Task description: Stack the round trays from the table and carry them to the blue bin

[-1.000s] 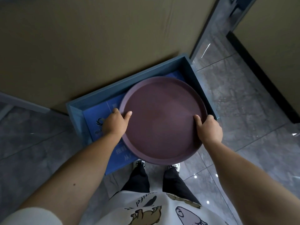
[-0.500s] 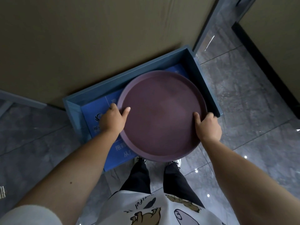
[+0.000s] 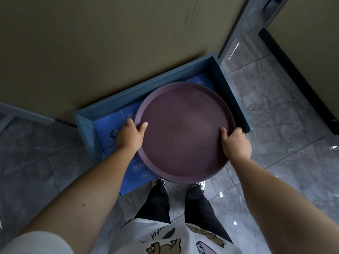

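A round purple tray (image 3: pixel 183 131) is held level above the blue bin (image 3: pixel 230 88), which sits on the floor against a tan wall. My left hand (image 3: pixel 129 135) grips the tray's left rim, thumb over the edge. My right hand (image 3: pixel 234 143) grips the right rim the same way. The tray covers most of the bin's inside; its near edge overhangs the bin's front. Whether more trays lie stacked under the top one is hidden. The bin's blue floor with white print shows at the left.
A tan panel (image 3: pixel 110 43) rises right behind the bin. Grey glossy floor tiles (image 3: pixel 284 116) surround it. A dark baseboard (image 3: pixel 297 79) runs along the right wall. My legs and shoes (image 3: pixel 161 182) stand at the bin's front edge.
The tray has moved slightly forward and down over the bin. Both hands keep the same grip on its rim.
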The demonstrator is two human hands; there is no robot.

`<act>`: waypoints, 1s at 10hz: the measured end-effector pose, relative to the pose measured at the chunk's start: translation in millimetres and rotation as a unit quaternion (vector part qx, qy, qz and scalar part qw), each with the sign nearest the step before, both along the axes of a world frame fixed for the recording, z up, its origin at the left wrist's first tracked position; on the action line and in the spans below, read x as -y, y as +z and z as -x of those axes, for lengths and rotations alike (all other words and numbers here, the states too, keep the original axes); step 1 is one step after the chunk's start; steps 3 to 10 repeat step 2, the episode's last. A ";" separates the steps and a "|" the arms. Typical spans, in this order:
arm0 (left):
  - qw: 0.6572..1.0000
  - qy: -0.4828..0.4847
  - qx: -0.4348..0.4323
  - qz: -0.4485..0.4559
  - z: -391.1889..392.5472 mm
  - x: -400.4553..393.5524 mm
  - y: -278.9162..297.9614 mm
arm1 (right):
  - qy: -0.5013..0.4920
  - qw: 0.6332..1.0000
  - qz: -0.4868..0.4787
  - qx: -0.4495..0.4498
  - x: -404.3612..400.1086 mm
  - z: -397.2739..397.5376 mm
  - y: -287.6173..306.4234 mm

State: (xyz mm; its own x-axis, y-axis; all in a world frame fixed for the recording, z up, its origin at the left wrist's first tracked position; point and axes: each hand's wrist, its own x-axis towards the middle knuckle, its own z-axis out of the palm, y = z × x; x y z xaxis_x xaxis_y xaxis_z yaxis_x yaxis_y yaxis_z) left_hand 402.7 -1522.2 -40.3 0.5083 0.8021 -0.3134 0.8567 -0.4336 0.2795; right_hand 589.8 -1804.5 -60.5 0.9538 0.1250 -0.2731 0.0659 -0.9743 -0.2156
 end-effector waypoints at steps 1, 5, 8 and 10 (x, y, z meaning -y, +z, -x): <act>1.000 -0.001 -0.015 0.007 0.0 -4.4 -0.1 | -0.014 1.000 0.004 -0.006 -3.3 -2.5 5.1; 0.999 -0.004 -0.012 0.033 1.6 -8.9 3.9 | 0.004 1.000 0.013 0.016 -4.7 -0.3 14.6; 0.999 -0.004 -0.012 0.033 1.6 -8.9 3.9 | 0.004 1.000 0.013 0.016 -4.7 -0.3 14.6; 0.999 -0.004 -0.012 0.033 1.6 -8.9 3.9 | 0.004 1.000 0.013 0.016 -4.7 -0.3 14.6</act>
